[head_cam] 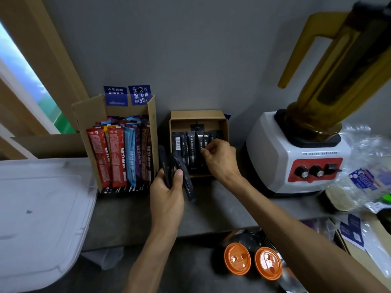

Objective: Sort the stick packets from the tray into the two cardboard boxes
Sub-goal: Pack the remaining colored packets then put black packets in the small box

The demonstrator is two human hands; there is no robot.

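Observation:
Two cardboard boxes stand against the grey wall. The left box (84, 121) holds several colourful stick packets (118, 155), red, blue and purple, standing upright. The smaller right box (225, 127) holds several black stick packets (190, 149). My left hand (167, 191) grips a bunch of black stick packets (188, 182) in front of the gap between the boxes. My right hand (220, 157) reaches into the right box and pinches a black packet there. The white tray (38, 218) lies at the left, with no packets showing in it.
A white and red blender (296, 161) with an amber jug stands right of the small box. Plastic bags and packets (364, 180) crowd the far right. Two orange cup lids (252, 261) sit below the counter edge. A window is at the upper left.

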